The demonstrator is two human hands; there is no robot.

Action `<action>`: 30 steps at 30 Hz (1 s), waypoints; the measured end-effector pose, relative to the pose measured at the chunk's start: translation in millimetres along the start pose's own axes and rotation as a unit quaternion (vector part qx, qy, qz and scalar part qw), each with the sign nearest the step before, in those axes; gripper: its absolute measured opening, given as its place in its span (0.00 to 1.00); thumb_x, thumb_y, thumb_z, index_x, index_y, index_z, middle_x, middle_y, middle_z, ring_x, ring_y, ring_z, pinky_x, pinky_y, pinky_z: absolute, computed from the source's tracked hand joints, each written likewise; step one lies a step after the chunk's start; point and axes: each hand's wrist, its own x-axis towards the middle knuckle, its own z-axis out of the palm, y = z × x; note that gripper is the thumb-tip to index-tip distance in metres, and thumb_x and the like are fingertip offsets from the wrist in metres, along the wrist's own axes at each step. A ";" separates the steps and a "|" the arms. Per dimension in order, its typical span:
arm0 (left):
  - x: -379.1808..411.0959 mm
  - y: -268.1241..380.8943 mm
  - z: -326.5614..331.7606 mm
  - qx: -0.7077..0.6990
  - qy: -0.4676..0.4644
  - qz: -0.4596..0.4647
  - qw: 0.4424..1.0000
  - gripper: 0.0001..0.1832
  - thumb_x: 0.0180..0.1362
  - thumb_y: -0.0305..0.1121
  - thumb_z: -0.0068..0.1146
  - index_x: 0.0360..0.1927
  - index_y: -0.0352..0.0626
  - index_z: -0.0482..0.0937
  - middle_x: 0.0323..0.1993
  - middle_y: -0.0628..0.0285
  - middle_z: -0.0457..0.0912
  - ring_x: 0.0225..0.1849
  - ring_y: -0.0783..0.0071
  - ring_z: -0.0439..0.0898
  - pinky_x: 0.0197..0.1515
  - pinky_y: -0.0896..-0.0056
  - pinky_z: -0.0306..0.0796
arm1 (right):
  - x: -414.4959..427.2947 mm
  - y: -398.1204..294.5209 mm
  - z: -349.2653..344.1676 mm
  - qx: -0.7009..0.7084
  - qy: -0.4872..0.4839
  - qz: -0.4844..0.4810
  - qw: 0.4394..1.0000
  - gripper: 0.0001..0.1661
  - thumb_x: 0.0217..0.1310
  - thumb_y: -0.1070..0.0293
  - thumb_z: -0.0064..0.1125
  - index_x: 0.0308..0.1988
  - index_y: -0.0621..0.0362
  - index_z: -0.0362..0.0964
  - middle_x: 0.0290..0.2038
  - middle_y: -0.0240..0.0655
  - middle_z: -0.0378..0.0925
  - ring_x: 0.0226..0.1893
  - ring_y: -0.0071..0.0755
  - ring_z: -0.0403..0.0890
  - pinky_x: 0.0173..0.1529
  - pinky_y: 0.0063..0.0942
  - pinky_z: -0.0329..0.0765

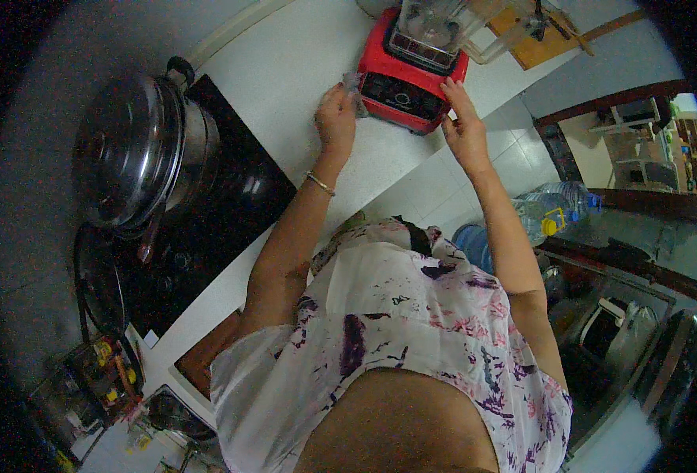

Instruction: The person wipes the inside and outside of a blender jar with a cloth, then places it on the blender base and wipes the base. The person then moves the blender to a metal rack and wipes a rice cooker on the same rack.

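A red blender base (378,56) with a black control panel and a round knob stands on the white countertop (254,65). On top of it sits a clear blender jar (428,35), partly cut off by the upper picture edge. My left hand (336,121) is at the base's left front corner. Its fingers pinch a small greyish crumpled piece (352,83), cloth or plastic, against the side. The fingers of my right hand (465,130) rest along the base's right side, and nothing shows in that hand.
Left of me, a large lidded steel pot (141,154) stands on a black cooktop (236,183). Behind the blender lies a wooden board (522,50). Large plastic water bottles (534,216) stand on the right. A spice rack (103,369) is at lower left.
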 end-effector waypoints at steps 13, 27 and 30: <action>-24.7 -20.8 3.5 -0.091 -0.018 -0.080 0.992 0.13 0.57 0.34 0.51 0.24 0.33 0.74 0.24 0.52 0.76 0.26 0.60 0.73 0.30 0.64 0.66 | -1.9 2.3 8.7 0.007 0.002 -0.004 1.000 0.35 0.50 0.88 0.49 0.58 0.52 0.61 0.63 0.37 0.57 0.66 0.39 0.53 0.47 0.25 0.76; -75.9 46.1 -7.8 -0.241 -0.168 -0.194 0.936 0.14 0.60 0.35 0.49 0.23 0.36 0.70 0.19 0.70 0.67 0.24 0.83 0.66 0.26 0.76 0.63 | -72.9 -26.0 33.3 0.187 -0.051 0.215 0.957 0.30 0.56 0.66 0.56 0.58 0.59 0.59 0.50 0.43 0.71 0.49 0.39 0.74 0.50 0.30 0.71; -83.6 61.8 -5.1 -0.186 -0.236 -0.105 0.948 0.13 0.60 0.36 0.48 0.29 0.33 0.74 0.24 0.64 0.74 0.26 0.76 0.71 0.30 0.71 0.67 | -71.8 -61.7 35.4 0.412 -0.071 0.380 0.825 0.27 0.61 0.64 0.53 0.58 0.60 0.59 0.49 0.35 0.71 0.45 0.27 0.73 0.45 0.25 0.72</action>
